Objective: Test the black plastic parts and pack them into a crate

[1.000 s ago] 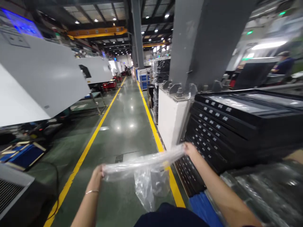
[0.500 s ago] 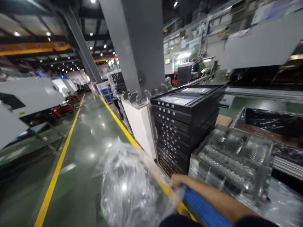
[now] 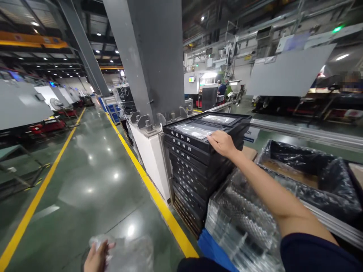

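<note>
Right hand (image 3: 222, 142) has left the plastic bag (image 3: 127, 253) and now rests open-fingered on the top black tray (image 3: 198, 132) at one o'clock; left hand (image 3: 98, 257) alone still clutches the bag, at seven o'clock.

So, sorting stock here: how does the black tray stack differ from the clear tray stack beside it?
The black tray stack is opaque, taller and bears white characters; the clear tray stack is see-through, lower and unmarked. The right hand rests on the black one only. Both stand beside the yellow floor line.

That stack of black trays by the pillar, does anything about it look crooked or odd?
Nothing stands out. The stack of black plastic trays sits fairly square, the right hand resting on its top tray, and the left hand holds crumpled clear plastic film.
</note>
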### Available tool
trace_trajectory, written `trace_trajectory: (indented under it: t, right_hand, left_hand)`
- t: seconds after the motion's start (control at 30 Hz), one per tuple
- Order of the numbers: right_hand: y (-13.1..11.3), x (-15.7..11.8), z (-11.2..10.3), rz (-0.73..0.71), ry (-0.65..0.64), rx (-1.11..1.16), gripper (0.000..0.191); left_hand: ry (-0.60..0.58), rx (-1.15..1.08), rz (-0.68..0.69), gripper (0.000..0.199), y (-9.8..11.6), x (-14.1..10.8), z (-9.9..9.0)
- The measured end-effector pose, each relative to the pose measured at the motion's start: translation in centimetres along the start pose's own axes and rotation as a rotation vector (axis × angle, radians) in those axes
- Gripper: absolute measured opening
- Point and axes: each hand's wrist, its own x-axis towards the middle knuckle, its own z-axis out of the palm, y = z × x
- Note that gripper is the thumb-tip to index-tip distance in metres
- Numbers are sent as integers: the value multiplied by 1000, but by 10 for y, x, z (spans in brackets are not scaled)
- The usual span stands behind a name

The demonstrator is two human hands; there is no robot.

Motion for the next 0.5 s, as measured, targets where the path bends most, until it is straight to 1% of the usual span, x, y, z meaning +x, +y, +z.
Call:
trace_trajectory:
  t: [0.03,0.1,0.17,0.23,0.27,0.33,0.4,0.47,0.5]
  right_hand:
    - [7,0,7,-45,-3,-1,46]
    - [17,-1,19,-114,42,10,47]
    - [24,5,24,-171,121,18,45]
    - [25,19,22,-207,183,25,44]
    - [21,28,19,-211,201,28,43]
    - [4,44,11,-200,210,27,44]
    - [-29,51,5,-209,185,32,45]
    - [-70,49,0,-306,135,65,41]
    - [-89,46,-1,-394,102,92,39]
  left_hand:
    - [8,-64,-77,49,1,-5,3]
    - [39,-173,-202,55,-1,-14,2]
    - [120,-230,-233,54,-10,-20,-3]
    - [213,-274,-220,44,-21,-26,-7]
    - [241,-292,-210,38,-26,-29,-7]
    - [235,-303,-200,29,-31,-36,-1]
    - [184,-281,-204,25,-30,-44,12]
    - [138,-252,-203,26,-25,-51,30]
    - [124,-240,-196,27,-21,-54,40]
